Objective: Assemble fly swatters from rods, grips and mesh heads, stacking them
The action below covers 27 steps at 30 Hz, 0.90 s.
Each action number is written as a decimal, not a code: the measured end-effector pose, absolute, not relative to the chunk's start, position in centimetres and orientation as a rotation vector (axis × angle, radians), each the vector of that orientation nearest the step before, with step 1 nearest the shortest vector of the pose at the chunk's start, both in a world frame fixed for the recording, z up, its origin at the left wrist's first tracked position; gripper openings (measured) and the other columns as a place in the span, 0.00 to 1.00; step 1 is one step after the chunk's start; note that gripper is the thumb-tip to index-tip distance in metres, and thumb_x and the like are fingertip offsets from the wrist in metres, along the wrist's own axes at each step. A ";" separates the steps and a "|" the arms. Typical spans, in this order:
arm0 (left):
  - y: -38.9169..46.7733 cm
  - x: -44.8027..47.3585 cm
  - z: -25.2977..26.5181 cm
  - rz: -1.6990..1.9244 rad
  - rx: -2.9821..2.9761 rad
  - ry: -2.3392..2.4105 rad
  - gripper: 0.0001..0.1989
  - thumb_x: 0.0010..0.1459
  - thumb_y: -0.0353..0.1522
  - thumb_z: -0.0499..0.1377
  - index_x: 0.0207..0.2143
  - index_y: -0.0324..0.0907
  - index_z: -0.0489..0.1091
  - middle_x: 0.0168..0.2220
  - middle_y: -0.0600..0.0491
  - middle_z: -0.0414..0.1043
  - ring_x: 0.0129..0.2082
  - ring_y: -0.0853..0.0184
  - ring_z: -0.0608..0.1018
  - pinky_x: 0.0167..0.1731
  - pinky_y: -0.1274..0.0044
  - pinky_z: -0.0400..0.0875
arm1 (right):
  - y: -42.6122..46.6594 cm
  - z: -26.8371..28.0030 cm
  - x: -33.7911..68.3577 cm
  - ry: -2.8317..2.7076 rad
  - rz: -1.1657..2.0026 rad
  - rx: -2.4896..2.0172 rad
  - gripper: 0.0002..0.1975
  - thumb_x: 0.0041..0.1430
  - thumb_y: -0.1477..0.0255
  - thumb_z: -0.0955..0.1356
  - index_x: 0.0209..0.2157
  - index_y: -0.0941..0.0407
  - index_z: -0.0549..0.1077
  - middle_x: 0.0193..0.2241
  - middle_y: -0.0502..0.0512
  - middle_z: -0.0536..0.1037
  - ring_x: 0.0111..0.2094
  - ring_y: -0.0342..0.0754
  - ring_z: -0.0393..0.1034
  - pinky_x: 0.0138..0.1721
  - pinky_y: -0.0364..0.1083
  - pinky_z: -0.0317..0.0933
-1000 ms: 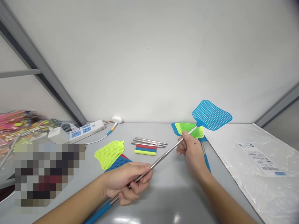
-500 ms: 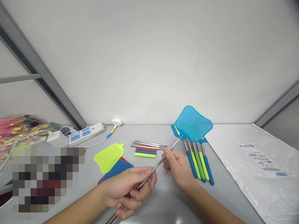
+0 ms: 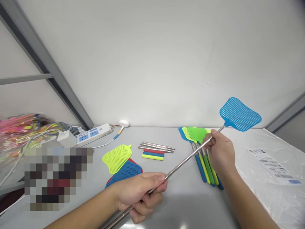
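Landmark: the short tubes and rods, lying on the table near its middle.

Left of them, two loose swatter heads, one overlapping the other. Farther left and behind, a power strip against the wall.

Right of the landmark, a row of assembled swatters (heads toward the wall, handles toward the person). Beyond those, a plastic bag flat on the table.

In front of the landmark, the left hand; to its right, the right hand. A telescopic swatter spans between both hands, above the table, head up beyond the right hand.
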<state>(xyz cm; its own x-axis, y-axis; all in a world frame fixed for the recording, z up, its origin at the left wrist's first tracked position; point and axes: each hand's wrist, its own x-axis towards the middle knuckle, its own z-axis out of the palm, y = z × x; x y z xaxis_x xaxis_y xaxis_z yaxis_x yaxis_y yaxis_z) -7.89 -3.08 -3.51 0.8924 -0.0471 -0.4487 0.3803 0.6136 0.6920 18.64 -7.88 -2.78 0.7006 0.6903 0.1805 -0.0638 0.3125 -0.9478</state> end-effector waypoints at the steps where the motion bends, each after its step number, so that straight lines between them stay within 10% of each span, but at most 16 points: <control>1: -3.1 -7.9 -3.6 -0.253 0.882 0.411 0.20 0.64 0.51 0.45 0.30 0.46 0.53 0.17 0.63 0.46 0.11 0.78 0.43 0.08 0.87 0.46 | -7.8 -2.6 18.9 -0.627 0.542 -1.132 0.19 0.61 0.64 0.65 0.18 0.54 0.61 0.16 0.44 0.54 0.20 0.41 0.51 0.22 0.43 0.53; 15: -2.6 -7.8 -3.1 -0.163 0.866 0.464 0.18 0.65 0.48 0.48 0.30 0.46 0.56 0.16 0.64 0.47 0.10 0.77 0.43 0.07 0.86 0.48 | -8.4 -6.2 10.6 -1.003 1.036 -1.183 0.28 0.63 0.50 0.60 0.16 0.53 0.54 0.15 0.44 0.51 0.19 0.41 0.49 0.23 0.44 0.49; 27: -3.6 -7.6 -3.2 -0.256 0.850 0.430 0.19 0.65 0.49 0.45 0.29 0.46 0.52 0.17 0.63 0.43 0.13 0.77 0.41 0.09 0.87 0.41 | -7.3 -4.3 20.4 -0.787 0.485 -1.283 0.23 0.63 0.60 0.62 0.17 0.54 0.60 0.14 0.46 0.60 0.19 0.42 0.57 0.22 0.44 0.51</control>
